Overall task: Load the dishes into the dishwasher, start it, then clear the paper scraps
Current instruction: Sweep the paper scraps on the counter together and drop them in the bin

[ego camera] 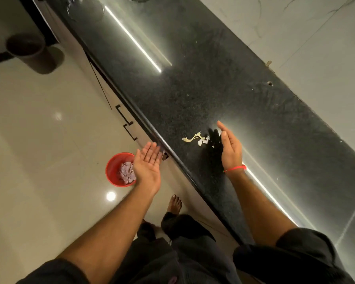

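Several pale paper scraps (196, 138) lie in a small cluster on the black speckled countertop (193, 89), close to its front edge. My right hand (230, 146) stands on edge on the counter just right of the scraps, fingers straight, palm facing them. My left hand (149, 163) is held palm up and flat just below the counter's front edge, left of the scraps, with nothing in it. A red bucket (116, 167) with crumpled paper inside stands on the floor under my left hand.
A dark cylindrical bin (32, 52) stands on the glossy floor at the far left. Cabinet fronts with black handles (127, 125) run under the counter. A tiled wall (316, 37) backs the counter. My bare foot (174, 202) is by the cabinets.
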Demonstrator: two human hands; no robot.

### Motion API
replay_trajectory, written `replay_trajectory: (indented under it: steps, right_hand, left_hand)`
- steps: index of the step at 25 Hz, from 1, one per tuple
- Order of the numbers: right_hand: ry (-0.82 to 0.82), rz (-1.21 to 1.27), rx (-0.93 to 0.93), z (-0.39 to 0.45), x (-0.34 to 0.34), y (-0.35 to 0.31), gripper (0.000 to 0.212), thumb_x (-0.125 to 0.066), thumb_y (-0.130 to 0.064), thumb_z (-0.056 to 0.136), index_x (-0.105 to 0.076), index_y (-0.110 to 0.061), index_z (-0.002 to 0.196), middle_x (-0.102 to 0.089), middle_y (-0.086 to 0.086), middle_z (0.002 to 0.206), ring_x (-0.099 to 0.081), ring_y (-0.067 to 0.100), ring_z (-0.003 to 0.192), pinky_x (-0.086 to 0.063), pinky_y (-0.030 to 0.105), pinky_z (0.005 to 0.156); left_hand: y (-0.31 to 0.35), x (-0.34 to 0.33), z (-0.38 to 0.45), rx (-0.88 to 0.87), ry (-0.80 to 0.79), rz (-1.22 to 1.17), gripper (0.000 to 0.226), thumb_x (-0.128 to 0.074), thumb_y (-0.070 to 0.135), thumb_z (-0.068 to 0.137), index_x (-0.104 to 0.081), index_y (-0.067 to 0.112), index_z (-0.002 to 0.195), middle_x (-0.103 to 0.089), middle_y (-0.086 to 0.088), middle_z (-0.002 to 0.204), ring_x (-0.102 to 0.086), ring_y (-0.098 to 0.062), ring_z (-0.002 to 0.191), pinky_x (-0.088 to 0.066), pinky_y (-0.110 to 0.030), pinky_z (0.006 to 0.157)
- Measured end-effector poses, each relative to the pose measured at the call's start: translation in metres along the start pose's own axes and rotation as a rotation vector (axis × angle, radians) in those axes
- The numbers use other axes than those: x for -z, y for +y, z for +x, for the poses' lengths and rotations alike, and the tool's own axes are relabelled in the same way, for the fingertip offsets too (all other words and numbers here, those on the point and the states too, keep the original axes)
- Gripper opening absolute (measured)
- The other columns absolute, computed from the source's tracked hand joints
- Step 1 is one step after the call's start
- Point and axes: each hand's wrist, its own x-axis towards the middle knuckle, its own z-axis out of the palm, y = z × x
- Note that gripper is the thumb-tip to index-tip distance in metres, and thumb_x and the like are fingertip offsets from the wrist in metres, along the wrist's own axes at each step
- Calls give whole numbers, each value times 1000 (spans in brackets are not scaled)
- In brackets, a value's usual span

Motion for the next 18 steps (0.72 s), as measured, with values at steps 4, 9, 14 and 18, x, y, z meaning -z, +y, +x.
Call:
replay_trajectory:
  steps: [4,9,14,18]
  right_hand:
    - [-95,-289,68,2,3,8,41,-43,-22,104,-49,-8,142,-46,5,150,-35,16,144,-25,43,121]
    - [-307,-643,271,-3,-4,14,55,-32,-37,105,-29,-11,153,-22,2,162,-8,13,152,2,34,124]
    - [-498,-829,466,1,-16,4,61,-33,-37,104,-25,-1,153,-18,14,162,-10,27,152,-4,46,124]
    - [-611,-811,483,-13,-46,-5,63,-32,-39,105,-22,0,153,-12,15,163,-5,27,152,-2,43,124]
  left_hand:
    - [-25,-10,-7,-38,47,-157,43,-34,28,104,-66,6,124,-69,-13,129,-61,-25,126,-45,-36,111]
    - [-57,-37,-15,-136,141,-287,45,-32,27,105,-62,6,131,-64,-12,137,-60,-21,124,-43,-35,111]
    - [-68,-41,-22,-211,143,-245,47,-33,31,106,-60,7,137,-63,-11,139,-57,-20,129,-43,-33,108]
    - [-66,-40,-15,-216,93,-283,45,-36,30,106,-58,8,140,-66,-12,135,-60,-25,129,-49,-36,107]
